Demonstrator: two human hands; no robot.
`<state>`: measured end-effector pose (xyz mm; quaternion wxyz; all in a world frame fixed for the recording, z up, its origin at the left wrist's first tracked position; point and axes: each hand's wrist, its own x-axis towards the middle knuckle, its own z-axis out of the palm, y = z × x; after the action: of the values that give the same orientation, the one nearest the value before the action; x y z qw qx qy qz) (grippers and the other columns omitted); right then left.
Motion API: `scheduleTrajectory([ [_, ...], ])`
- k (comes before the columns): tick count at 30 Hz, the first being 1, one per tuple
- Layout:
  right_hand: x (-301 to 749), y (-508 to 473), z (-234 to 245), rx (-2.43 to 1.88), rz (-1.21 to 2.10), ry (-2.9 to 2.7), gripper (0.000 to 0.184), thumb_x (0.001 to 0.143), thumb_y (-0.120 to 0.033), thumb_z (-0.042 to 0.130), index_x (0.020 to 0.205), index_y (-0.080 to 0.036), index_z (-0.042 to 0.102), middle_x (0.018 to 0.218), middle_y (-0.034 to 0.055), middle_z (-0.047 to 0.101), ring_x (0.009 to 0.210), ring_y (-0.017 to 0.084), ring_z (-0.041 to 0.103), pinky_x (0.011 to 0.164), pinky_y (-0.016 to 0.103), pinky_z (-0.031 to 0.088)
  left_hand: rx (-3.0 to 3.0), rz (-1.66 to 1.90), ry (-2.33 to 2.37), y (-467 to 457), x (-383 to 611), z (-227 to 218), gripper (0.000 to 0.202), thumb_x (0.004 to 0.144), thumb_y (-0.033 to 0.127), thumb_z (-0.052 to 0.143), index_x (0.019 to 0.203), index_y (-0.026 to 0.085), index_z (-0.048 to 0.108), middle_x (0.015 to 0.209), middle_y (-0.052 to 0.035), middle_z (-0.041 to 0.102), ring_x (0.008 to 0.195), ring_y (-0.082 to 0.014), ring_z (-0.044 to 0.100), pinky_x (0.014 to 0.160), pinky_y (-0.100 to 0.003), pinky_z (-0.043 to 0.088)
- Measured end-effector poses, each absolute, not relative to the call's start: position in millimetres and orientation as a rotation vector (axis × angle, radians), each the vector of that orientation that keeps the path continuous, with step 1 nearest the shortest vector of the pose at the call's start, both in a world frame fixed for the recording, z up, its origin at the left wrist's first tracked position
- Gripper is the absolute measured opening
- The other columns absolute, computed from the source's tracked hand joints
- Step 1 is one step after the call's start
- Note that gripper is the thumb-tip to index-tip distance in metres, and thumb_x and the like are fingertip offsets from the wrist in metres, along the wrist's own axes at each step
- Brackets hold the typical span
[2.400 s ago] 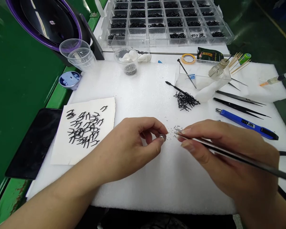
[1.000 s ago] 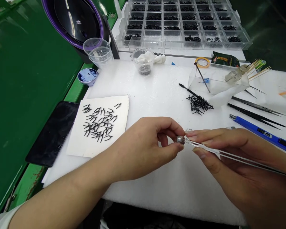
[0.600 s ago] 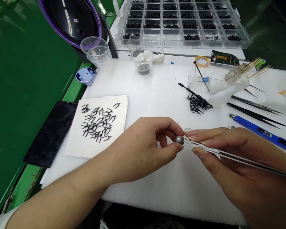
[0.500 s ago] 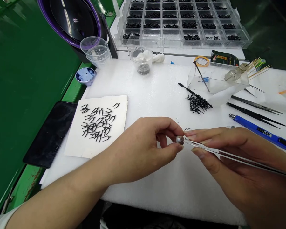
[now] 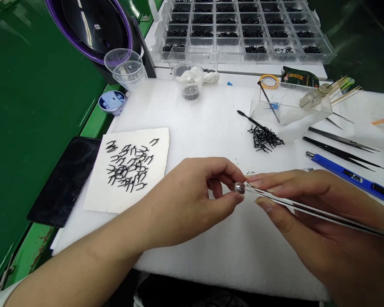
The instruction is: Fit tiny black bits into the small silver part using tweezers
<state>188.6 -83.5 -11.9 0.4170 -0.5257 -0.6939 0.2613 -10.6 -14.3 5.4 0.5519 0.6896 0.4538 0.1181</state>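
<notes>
Between thumb and fingers, my left hand [image 5: 195, 200] pinches a small shiny rounded piece [image 5: 240, 188], whose exact kind I cannot make out. My right hand [image 5: 320, 213] grips a pair of metal tweezers [image 5: 294, 205], and their tips reach the rounded piece. The fingertips of both hands almost meet there. Beyond them lies a pile of small black forked pieces [image 5: 265, 138], with a dark thin spatula-like tool [image 5: 248, 117] against it. To the left, several more black forked pieces [image 5: 128, 166] are spread on a cream paper sheet [image 5: 99, 200].
A divided clear organizer [image 5: 240, 57] holds black pieces at the back. Clear cups [image 5: 124, 70], a cup of grey grains [image 5: 191, 91], a clear box [image 5: 288, 106], black tweezers [image 5: 336, 151] and a blue pen-like tool [image 5: 348, 175] surround the work spot. A dark tablet [image 5: 64, 183] lies left.
The whole view has shifted slightly, so everything sits a little further left. Both hands keep the same hold on the rounded piece and the tweezers.
</notes>
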Motion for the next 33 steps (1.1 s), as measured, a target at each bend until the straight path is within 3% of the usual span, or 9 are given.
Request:
scheduleTrajectory([
  [7, 188, -84, -12, -1.314, 0.646, -1.735, 0.029, 0.076, -0.005, 0.076, 0.097, -0.022, 0.066, 0.107, -0.0013, 0.077, 0.099, 0.018, 0.073, 0.088, 0.030, 0.063, 1.628, 0.270, 1.081, -14, -11, 7, 0.013, 0.084, 0.030, 0.067, 0.096, 0.027, 0.072, 0.081, 0.0069, 0.071, 0.072, -0.0100, 0.062, 0.066, -0.023, 0.050],
  [12, 186, -81, -11, -1.296, 0.610, -1.452, 0.025, 0.077, -0.005, 0.072, 0.093, -0.024, 0.065, 0.099, 0.0043, 0.074, 0.102, 0.027, 0.071, 0.095, 0.049, 0.059, 1.640, 0.226, 1.109, -14, -13, 4, 0.015, 0.086, 0.033, 0.066, 0.099, 0.028, 0.071, 0.083, 0.0033, 0.071, 0.074, -0.0132, 0.063, 0.071, -0.027, 0.051],
  [15, 192, -71, -7, -1.269, 0.465, -1.216, 0.016, 0.082, -0.010, 0.061, 0.082, -0.025, 0.066, 0.088, 0.0062, 0.069, 0.093, 0.031, 0.070, 0.092, 0.058, 0.057, 1.668, 0.236, 1.116, -15, -15, 2, 0.016, 0.087, 0.036, 0.066, 0.101, 0.028, 0.070, 0.088, 0.0019, 0.072, 0.076, -0.0146, 0.064, 0.071, -0.029, 0.050],
  [17, 206, -64, -5, -1.233, 0.410, -1.151, 0.022, 0.081, -0.010, 0.051, 0.075, -0.025, 0.065, 0.089, 0.0084, 0.067, 0.092, 0.031, 0.069, 0.090, 0.060, 0.056, 1.682, 0.240, 1.133, -15, -16, 1, 0.018, 0.087, 0.039, 0.066, 0.101, 0.029, 0.069, 0.090, 0.0015, 0.072, 0.077, -0.0153, 0.064, 0.071, -0.029, 0.049],
  [19, 226, -61, -2, -1.215, 0.368, -1.125, 0.027, 0.076, -0.007, 0.045, 0.071, -0.024, 0.065, 0.087, 0.0090, 0.065, 0.092, 0.031, 0.068, 0.083, 0.056, 0.057, 1.683, 0.230, 1.154, -14, -17, 1, 0.021, 0.087, 0.043, 0.066, 0.103, 0.029, 0.068, 0.092, 0.0010, 0.072, 0.081, -0.0167, 0.066, 0.073, -0.030, 0.049],
  [22, 261, -67, 6, -1.304, 0.417, -1.192, 0.031, 0.070, -0.004, 0.047, 0.073, -0.023, 0.070, 0.076, 0.0048, 0.061, 0.071, 0.023, 0.062, 0.069, 0.044, 0.055, 1.684, 0.221, 1.198, -10, -20, 0, 0.029, 0.086, 0.050, 0.067, 0.106, 0.028, 0.067, 0.093, -0.0004, 0.072, 0.085, -0.0193, 0.067, 0.074, -0.033, 0.048],
  [25, 279, -77, 14, -1.599, 0.494, -1.345, 0.029, 0.076, -0.010, 0.053, 0.084, -0.024, 0.076, 0.080, 0.0027, 0.058, 0.066, 0.017, 0.055, 0.062, 0.035, 0.048, 1.692, 0.226, 1.214, -8, -22, -1, 0.036, 0.084, 0.055, 0.067, 0.107, 0.029, 0.067, 0.089, -0.0004, 0.072, 0.082, -0.0196, 0.065, 0.073, -0.033, 0.047],
  [30, 265, -77, 9, -2.081, 0.217, -2.030, 0.032, 0.090, -0.024, 0.057, 0.117, -0.021, 0.074, 0.094, 0.0077, 0.064, 0.078, 0.022, 0.061, 0.073, 0.039, 0.050, 1.691, 0.245, 1.202, -11, -20, 3, 0.034, 0.084, 0.052, 0.068, 0.106, 0.026, 0.066, 0.091, -0.0013, 0.072, 0.085, -0.0196, 0.066, 0.078, -0.034, 0.047],
  [33, 259, -71, -4, -2.117, 0.172, -2.232, 0.033, 0.093, -0.024, 0.054, 0.121, -0.020, 0.073, 0.097, 0.0097, 0.068, 0.084, 0.025, 0.064, 0.074, 0.040, 0.050, 1.669, 0.253, 1.164, -14, -16, 9, 0.029, 0.084, 0.045, 0.069, 0.103, 0.024, 0.067, 0.093, -0.0023, 0.073, 0.083, -0.0186, 0.066, 0.079, -0.033, 0.049],
])
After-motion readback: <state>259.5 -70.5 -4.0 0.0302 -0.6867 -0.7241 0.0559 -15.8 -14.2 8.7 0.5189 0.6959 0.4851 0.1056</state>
